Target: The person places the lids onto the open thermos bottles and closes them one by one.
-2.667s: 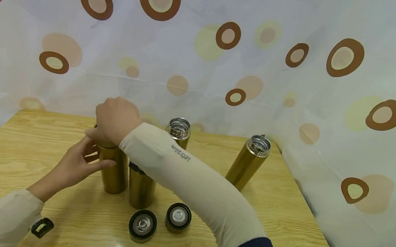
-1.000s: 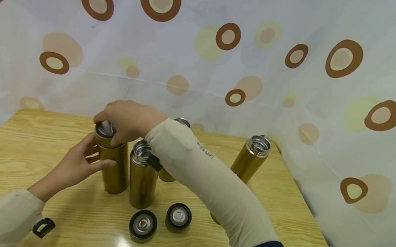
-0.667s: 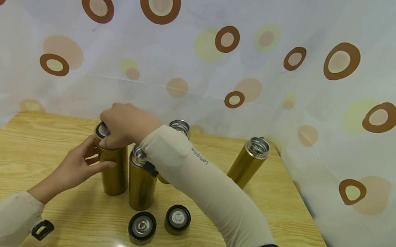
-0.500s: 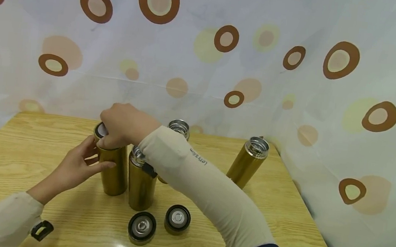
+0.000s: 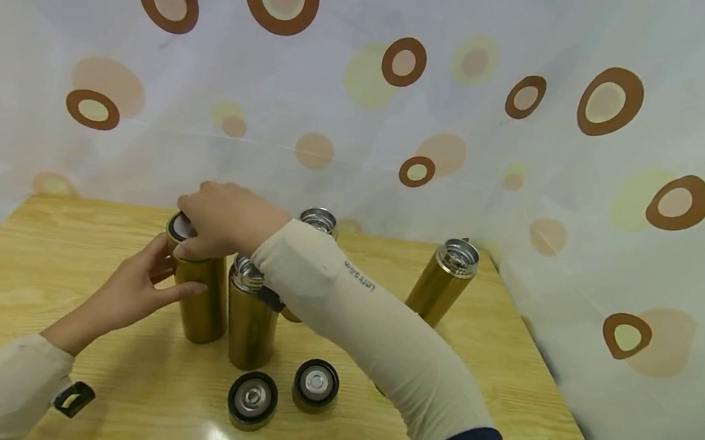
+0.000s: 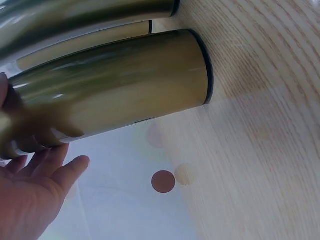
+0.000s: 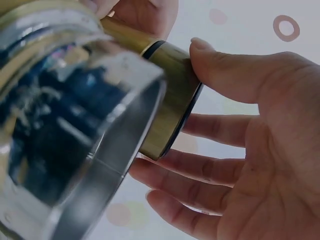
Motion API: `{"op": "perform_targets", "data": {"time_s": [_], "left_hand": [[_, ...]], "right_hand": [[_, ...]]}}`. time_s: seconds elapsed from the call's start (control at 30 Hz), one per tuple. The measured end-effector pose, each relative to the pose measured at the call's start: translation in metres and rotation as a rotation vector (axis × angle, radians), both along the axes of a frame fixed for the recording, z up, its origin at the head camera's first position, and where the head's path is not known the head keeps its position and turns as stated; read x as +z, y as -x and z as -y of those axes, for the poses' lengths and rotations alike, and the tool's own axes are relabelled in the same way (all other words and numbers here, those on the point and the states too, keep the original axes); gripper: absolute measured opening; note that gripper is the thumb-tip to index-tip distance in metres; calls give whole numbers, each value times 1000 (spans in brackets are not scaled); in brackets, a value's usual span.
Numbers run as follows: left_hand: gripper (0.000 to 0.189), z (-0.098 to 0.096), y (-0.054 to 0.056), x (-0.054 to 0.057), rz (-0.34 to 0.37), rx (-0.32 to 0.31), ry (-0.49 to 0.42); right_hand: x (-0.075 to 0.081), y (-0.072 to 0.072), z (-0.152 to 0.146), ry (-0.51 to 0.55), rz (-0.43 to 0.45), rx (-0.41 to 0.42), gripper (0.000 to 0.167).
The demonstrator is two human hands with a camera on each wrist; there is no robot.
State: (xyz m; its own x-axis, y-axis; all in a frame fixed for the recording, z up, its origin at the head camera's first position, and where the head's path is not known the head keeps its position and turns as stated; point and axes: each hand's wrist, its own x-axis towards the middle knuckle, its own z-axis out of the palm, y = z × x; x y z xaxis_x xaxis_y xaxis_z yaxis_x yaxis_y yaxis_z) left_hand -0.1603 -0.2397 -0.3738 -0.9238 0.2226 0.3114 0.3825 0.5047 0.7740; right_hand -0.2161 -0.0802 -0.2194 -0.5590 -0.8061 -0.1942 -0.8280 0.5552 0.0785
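Observation:
A gold thermos flask [image 5: 204, 308] stands upright at the left of the group, its dark-topped lid [image 5: 180, 226] on it. My left hand [image 5: 138, 284] holds this flask near its upper part, thumb in front and fingers behind, as the left wrist view also shows. From above, my right hand [image 5: 225, 220] grips the lid. In the right wrist view the thumb [image 7: 227, 70] lies at the lid's edge, with the fingers bent round the other side. Close beside it stands a lidless gold flask [image 5: 251, 328], whose shiny steel mouth [image 7: 75, 130] looms large in the right wrist view.
Another lidless flask [image 5: 318, 220] stands behind, partly hidden by the right sleeve. A further one [image 5: 439, 288] is farther right. Two lids [image 5: 252, 399] lie upside down on the wooden table [image 5: 465, 436] in front. A patterned curtain [image 5: 365, 105] hangs behind the table.
My right hand has turned on the lid, its fingers lifting and spreading, then closing round it again. The right forearm shifted slightly. My left hand has kept its hold on the flask.

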Motion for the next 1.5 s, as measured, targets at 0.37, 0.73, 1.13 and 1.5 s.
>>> {"op": "perform_targets", "data": {"time_s": [0.37, 0.73, 1.13, 1.5], "left_hand": [[103, -3, -3, 11, 61, 16, -80], [114, -9, -35, 46, -229, 197, -25], [101, -58, -55, 48, -513, 15, 75], [113, -95, -43, 22, -330, 91, -8]], "right_hand": [[12, 15, -37, 180, 87, 55, 67], [-2, 17, -156, 584, 47, -55, 66], [-80, -1, -218, 794, 48, -108, 61], [-123, -23, -227, 800, 53, -95, 60]]}}
